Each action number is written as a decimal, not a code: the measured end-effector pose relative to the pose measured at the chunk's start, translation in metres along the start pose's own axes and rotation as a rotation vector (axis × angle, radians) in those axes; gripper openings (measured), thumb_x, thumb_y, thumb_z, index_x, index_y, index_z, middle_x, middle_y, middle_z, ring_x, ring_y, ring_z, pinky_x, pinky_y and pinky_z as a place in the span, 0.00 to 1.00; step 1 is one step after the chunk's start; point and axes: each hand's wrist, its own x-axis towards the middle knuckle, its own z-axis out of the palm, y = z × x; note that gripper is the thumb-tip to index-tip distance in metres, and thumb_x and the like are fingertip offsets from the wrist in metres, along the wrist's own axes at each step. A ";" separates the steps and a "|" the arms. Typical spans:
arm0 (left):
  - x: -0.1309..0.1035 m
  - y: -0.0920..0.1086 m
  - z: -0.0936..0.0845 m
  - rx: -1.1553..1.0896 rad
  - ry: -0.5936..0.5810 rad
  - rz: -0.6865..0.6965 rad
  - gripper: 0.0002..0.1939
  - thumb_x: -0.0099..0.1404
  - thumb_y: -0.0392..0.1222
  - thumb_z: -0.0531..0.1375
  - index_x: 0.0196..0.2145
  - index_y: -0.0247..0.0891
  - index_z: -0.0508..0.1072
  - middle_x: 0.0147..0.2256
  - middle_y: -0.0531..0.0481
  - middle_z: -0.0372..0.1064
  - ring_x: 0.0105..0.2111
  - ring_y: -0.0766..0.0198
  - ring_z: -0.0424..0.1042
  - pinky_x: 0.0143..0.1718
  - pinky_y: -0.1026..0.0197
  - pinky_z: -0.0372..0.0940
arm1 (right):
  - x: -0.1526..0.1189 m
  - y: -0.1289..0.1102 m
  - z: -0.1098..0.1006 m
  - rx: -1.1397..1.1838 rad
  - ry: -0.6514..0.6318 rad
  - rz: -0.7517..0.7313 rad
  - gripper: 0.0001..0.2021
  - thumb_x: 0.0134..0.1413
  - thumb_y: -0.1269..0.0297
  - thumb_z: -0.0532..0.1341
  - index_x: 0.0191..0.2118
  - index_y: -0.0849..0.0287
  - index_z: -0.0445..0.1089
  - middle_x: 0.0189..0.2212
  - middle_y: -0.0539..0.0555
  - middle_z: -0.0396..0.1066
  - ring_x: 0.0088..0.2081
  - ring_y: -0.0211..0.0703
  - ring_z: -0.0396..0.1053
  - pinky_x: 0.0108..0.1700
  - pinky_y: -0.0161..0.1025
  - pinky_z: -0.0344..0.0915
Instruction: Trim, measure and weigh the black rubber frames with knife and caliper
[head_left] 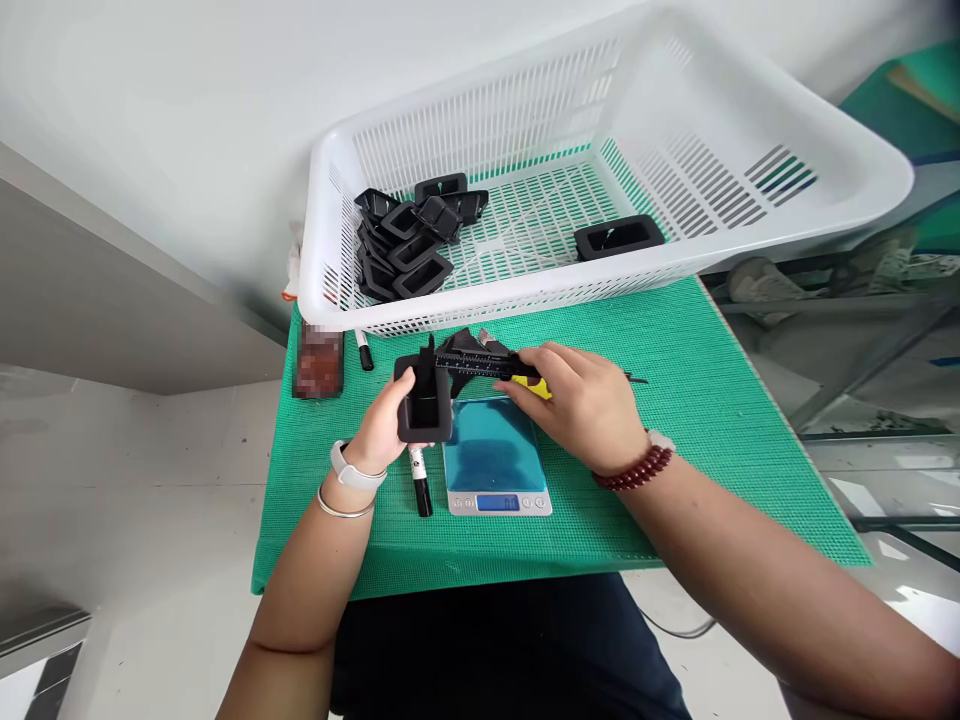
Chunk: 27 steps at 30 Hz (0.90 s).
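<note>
My left hand [384, 420] is closed on a black rectangular frame-like part [424, 420], which it holds upright left of a small scale. In my right hand [589, 405] is a black caliper [476, 365] with white scale markings, lying roughly level. The caliper's jaws are at the upper part of the black piece; whether they touch it is hard to tell. Below both hands sits the digital scale [499, 450] with a blue plate and a lit display. A black-and-white marker [421, 482] lies just left of the scale.
A large white basket [525, 285] stands at the back, with several black parts [409, 240] at its left and one black frame [619, 237] at its right. On the green mat [600, 530] are a blurred dark object [319, 362], another marker [364, 350] and something yellow [534, 385].
</note>
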 end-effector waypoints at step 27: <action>-0.003 0.015 0.005 -0.069 -0.207 0.132 0.17 0.66 0.49 0.52 0.40 0.34 0.73 0.25 0.47 0.71 0.19 0.62 0.68 0.16 0.61 0.61 | 0.003 0.003 -0.006 -0.074 0.025 0.118 0.18 0.65 0.51 0.57 0.49 0.58 0.74 0.24 0.51 0.73 0.25 0.40 0.68 0.27 0.37 0.56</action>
